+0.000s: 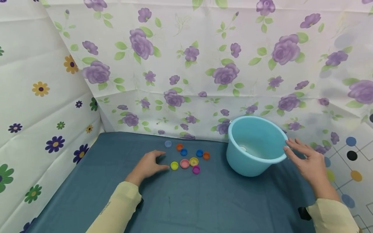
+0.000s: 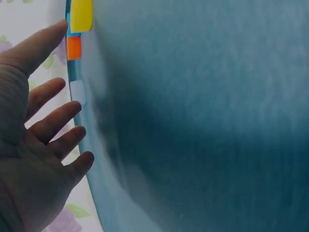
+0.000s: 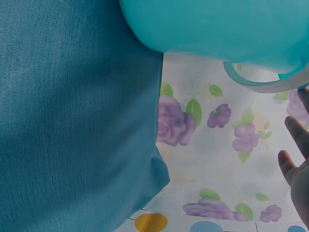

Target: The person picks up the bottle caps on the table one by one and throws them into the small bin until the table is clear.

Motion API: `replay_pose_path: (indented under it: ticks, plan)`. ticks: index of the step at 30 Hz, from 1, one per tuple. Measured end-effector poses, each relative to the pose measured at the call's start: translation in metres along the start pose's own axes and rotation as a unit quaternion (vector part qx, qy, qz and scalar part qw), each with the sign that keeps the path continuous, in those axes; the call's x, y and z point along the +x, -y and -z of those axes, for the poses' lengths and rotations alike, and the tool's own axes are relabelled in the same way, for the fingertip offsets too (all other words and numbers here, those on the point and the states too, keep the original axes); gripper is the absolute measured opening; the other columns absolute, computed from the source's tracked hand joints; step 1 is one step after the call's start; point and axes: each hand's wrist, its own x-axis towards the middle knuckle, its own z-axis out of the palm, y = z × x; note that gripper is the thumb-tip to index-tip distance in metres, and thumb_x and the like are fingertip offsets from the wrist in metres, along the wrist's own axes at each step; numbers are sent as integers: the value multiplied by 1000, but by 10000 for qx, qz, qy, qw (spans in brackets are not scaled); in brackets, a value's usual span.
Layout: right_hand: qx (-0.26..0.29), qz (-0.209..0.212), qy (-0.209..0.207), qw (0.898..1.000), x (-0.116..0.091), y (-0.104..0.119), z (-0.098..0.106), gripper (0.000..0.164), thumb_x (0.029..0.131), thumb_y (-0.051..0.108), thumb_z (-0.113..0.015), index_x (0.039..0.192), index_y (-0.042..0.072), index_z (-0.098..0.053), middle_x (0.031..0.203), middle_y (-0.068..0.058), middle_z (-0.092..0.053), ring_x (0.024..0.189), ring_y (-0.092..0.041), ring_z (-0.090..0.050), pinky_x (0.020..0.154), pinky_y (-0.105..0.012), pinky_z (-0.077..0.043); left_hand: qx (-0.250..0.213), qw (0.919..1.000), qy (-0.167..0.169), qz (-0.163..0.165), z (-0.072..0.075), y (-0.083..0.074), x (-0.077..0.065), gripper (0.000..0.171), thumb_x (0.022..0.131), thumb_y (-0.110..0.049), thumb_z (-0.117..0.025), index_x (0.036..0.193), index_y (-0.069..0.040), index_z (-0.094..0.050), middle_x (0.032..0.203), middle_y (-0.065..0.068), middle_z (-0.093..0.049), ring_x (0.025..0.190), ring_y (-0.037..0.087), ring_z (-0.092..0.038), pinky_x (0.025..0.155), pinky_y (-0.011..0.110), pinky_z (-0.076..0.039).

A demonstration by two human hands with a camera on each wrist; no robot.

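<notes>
The left hand [image 1: 148, 165], empty with thumb and fingers parted, is just left of a small lime-yellow cup [image 1: 174, 166] that likely calls for a light pinch across its sides, while the ungripping right hand [image 1: 310, 163] touches a light-blue bucket [image 1: 245, 165] at its right rim with extended fingers.

In the right wrist view, picture edges cut off the blue bucket [image 3: 207, 29] and right fingers [image 3: 298, 133].

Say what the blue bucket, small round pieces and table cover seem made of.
Blue bucket: probably plastic, smooth with a slight sheen and even colour. Small round pieces: likely plastic, by their even bright colours; finish unclear at this size. Table cover: seemingly matte cloth, by its fine textured lines.
</notes>
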Motion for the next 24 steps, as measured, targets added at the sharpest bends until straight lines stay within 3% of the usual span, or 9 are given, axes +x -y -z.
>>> replay_pose_path:
  ticks: [2, 7, 12, 18, 24]
  plan:
    - [-14, 6, 7, 10000, 1, 0, 0, 45, 87, 43, -63, 130, 33, -56, 139, 9, -49, 136, 8, -24, 113, -58, -16, 115, 9998, 20, -143, -5, 1, 1, 70, 69, -50, -78, 129, -22, -57, 139, 3, -50, 138, 27, -33, 109, 52, -32]
    - [-14, -23, 40, 10000, 2, 1, 1, 45, 86, 43, -64, 130, 34, -56, 140, 3, -48, 143, -19, -24, 111, -63, -14, 370, 9990, 27, -247, -15, -1, 3, 69, 68, -53, -78, 129, -30, -57, 147, 5, -41, 144, 30, -21, 110, 59, -24]
    - [-26, -8, 26, 10000, 2, 0, 1, 45, 86, 42, -64, 129, 33, -56, 139, 11, -47, 142, -26, -24, 112, -62, -13, 403, 9990, -5, -213, -20, -4, 4, 66, 68, -52, -78, 127, -30, -59, 147, 8, -40, 143, 32, -21, 111, 61, -20]
    - [27, -88, 39, 9999, 0, 0, 1, 45, 86, 42, -64, 129, 33, -56, 140, 9, -46, 142, -31, -24, 110, -64, -13, 444, 9987, -23, -244, -23, -7, 5, 63, 69, -50, -78, 125, -29, -61, 147, 10, -40, 143, 34, -22, 112, 60, -16]
    - [39, -144, 53, 9999, 0, 1, 2, 45, 86, 43, -64, 130, 33, -56, 140, 19, -42, 141, -37, -23, 109, -66, -14, 505, 9985, -34, -195, -25, -9, 4, 59, 70, -50, -77, 124, -32, -61, 149, 10, -37, 143, 33, -20, 113, 60, -14]
